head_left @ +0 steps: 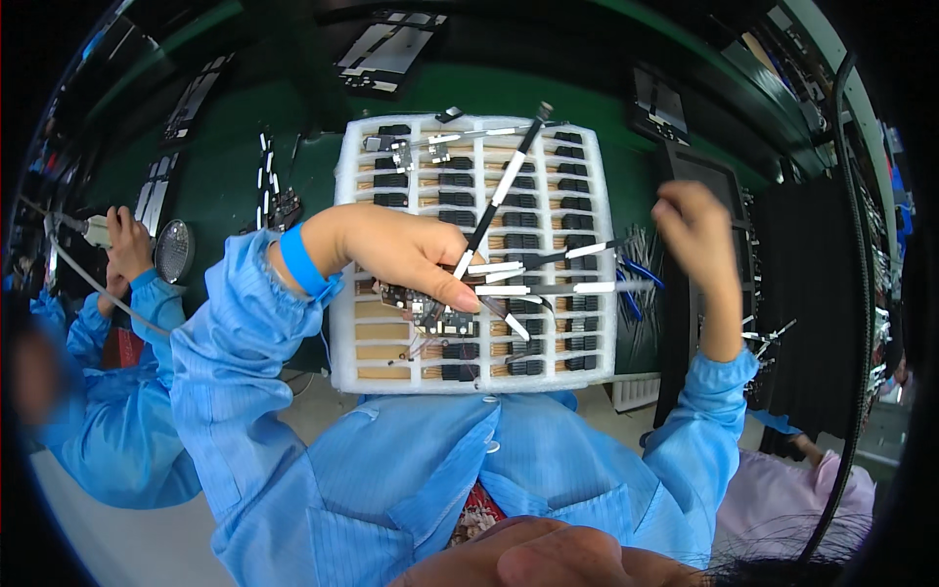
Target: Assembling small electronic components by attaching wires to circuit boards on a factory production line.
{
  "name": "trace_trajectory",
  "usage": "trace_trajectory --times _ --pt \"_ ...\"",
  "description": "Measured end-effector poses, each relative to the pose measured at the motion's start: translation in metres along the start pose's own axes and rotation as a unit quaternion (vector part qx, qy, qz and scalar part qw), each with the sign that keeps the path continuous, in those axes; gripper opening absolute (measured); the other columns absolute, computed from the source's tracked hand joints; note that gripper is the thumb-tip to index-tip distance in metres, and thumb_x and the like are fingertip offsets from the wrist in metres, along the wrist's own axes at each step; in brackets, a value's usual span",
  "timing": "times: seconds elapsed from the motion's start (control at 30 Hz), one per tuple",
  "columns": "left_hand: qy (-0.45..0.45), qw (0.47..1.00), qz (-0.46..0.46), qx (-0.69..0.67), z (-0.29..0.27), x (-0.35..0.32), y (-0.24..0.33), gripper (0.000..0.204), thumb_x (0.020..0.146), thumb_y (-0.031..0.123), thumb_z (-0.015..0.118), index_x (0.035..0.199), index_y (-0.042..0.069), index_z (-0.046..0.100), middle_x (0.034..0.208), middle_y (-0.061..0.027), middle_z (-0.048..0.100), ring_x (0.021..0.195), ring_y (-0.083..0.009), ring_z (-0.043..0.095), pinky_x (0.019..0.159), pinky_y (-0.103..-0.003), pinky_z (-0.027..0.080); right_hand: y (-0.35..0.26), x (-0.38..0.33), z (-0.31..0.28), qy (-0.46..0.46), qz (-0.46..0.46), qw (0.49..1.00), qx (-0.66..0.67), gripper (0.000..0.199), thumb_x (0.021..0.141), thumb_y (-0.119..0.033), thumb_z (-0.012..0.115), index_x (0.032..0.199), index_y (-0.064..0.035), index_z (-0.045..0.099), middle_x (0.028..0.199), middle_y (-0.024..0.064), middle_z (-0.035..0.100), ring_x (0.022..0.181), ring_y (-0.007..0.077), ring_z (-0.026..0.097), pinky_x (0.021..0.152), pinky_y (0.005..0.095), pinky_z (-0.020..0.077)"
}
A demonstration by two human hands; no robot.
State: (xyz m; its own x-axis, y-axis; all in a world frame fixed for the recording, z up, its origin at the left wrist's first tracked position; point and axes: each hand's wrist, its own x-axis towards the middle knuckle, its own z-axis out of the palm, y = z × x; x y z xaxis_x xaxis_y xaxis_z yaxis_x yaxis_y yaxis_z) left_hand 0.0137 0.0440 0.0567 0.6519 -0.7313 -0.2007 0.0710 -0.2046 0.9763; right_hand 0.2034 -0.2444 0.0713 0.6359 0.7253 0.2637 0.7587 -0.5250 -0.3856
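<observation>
My left hand (416, 249) is closed on a bundle of circuit boards with flat cables (504, 186). Black cables with white strips fan out from the thumb and fingers, one rising up and others stretching to the right. A small dark circuit board (440, 318) hangs below the thumb. Beneath it all lies a white foam tray (342, 245), its slots holding several black-ended parts with tan strips (523, 220). My right hand (694, 225) is raised to the right of the tray, fingers loosely bent, with nothing visible in them. Nearest it are blue-handled pliers (641, 274) and a heap of thin wires or ties (636, 333).
More circuit boards and cables (279, 201) lie on the green bench left of the tray. Dark panels (391, 54) stand along the back. A black tray (719, 176) is at the right. On the left a co-worker's hand (127, 245) is beside a round metal lamp-like object (174, 251).
</observation>
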Motion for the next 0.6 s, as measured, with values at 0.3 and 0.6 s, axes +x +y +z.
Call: trace_trajectory --times 0.3,0.6 --pt "-0.085 0.965 -0.216 0.12 -0.001 0.016 0.034 0.046 0.084 0.044 0.052 0.069 0.001 0.054 0.051 0.0006 0.046 0.044 -0.0093 0.049 0.037 -0.021 0.041 -0.139 0.071 0.031 -0.492 -0.208 0.806 0.255 0.066 0.074 -0.046 0.062 0.109 0.0086 0.052 0.099 0.019 0.059 0.091 0.0245 0.057 0.08 0.0308 0.0439" --pt "-0.137 0.96 -0.235 0.067 -0.019 0.022 0.012 0.031 0.085 0.034 0.055 0.087 0.003 0.059 0.058 -0.0007 0.053 0.046 -0.0083 0.05 0.036 -0.021 0.04 -0.111 0.011 0.091 -0.647 0.096 0.6 0.46 0.026 0.08 -0.018 0.062 0.097 0.0014 0.057 0.079 0.0084 0.063 0.068 0.0112 0.057 0.066 0.0211 0.0447"
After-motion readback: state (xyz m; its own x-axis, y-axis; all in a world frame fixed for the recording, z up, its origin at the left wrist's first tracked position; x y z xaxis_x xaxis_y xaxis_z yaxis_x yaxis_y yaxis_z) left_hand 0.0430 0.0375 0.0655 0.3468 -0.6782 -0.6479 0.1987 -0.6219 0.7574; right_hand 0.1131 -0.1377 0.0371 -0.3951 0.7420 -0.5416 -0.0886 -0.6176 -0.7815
